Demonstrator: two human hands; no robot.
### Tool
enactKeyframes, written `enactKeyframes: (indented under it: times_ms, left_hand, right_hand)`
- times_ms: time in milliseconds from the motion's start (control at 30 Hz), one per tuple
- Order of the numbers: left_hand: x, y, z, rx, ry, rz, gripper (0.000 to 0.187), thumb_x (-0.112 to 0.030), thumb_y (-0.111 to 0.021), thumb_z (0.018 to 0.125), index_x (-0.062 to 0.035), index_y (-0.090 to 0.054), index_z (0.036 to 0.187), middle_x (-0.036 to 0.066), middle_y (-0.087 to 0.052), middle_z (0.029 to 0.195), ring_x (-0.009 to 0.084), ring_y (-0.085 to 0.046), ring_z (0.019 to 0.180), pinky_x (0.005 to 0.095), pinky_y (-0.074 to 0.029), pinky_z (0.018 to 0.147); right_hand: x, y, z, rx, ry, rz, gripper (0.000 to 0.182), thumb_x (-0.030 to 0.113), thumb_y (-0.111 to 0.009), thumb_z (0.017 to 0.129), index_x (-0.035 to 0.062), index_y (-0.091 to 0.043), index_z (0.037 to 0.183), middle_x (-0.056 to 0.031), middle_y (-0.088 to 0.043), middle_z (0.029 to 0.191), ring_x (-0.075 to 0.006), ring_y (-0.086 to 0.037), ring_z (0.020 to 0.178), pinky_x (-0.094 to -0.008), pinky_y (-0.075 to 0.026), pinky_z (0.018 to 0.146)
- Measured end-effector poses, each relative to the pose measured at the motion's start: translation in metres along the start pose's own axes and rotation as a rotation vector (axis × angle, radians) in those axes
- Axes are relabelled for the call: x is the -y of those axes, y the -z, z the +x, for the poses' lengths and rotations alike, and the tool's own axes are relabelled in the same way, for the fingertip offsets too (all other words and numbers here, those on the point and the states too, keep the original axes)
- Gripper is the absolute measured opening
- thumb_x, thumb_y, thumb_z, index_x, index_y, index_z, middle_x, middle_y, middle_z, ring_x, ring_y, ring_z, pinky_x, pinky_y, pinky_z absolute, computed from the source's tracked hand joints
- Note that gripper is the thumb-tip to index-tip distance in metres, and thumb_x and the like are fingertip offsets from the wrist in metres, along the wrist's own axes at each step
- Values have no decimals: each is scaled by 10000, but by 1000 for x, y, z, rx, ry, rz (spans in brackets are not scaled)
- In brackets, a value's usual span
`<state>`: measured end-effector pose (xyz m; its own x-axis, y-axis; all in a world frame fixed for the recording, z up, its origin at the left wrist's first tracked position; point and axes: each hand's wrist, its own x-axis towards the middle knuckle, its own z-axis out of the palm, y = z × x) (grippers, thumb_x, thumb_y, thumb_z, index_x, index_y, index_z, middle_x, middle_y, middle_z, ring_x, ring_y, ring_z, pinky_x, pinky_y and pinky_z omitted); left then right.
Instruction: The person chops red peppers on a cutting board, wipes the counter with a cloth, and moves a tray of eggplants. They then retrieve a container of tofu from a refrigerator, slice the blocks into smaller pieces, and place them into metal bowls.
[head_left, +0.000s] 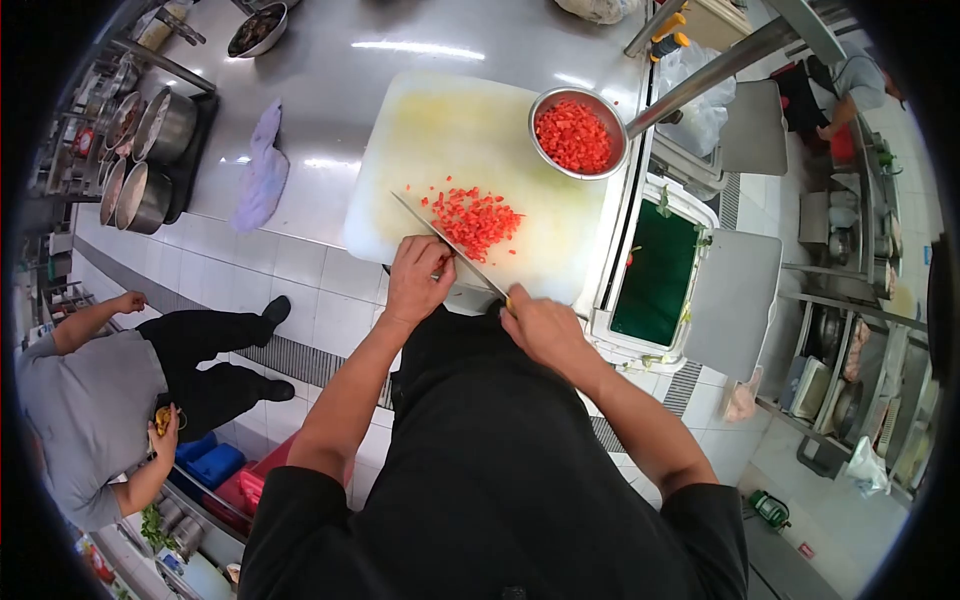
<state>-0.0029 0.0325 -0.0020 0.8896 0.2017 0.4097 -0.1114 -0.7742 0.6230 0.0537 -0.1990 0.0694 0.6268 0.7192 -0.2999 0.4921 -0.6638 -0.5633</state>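
Observation:
A knife [452,243] lies slantwise over the near part of a white cutting board [430,120], its tip to the upper left. My right hand [543,328] is wrapped round its handle at the board's near edge. Beside the blade, my left hand [418,278] has its fingers curled together; whatever they may hold is hidden. Just beyond the blade is a loose pile of diced red pieces [478,220]. More red pieces fill a metal bowl [576,137] on the board's far right corner.
A purple cloth [262,175] lies on the steel table [330,60], left of the board. An open bin with a green inside [655,280] stands at the right. Metal pots [148,195] are at the left, and a person in grey [100,420] stands below them.

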Motion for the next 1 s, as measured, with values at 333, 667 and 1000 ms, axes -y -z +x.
enactKeyframes:
  times_ms: [333, 667, 1000]
  left_hand:
    - [-3, 4, -6, -5, 71, -38, 210, 19, -733, 751, -42, -638, 928, 99, -627, 981, 312, -602, 908, 405, -519, 783]
    - [-12, 16, -2, -18, 59, -38, 209, 14, -742, 741, -51, -642, 913, 97, -625, 968, 311, -604, 920, 402, -519, 784]
    - [4, 6, -6, -14, 38, 16, 187, 17, -742, 727, -48, -641, 870, 100, -624, 944, 309, -596, 897, 396, -509, 775]
  right_hand:
    - [11, 33, -46, 178, -132, -72, 251, 264, -586, 969, 29, -516, 1023, -229, -665, 695, -440, -676, 682, -555, -530, 638]
    - [15, 14, 6, -12, 28, -3, 245, 255, -595, 966, 27, -519, 1017, -226, -671, 711, -429, -681, 682, -551, -530, 639]
    - [3, -7, -8, 66, -33, -27, 274, 272, -582, 980, 23, -507, 1065, -231, -672, 726, -457, -663, 708, -553, -519, 659]
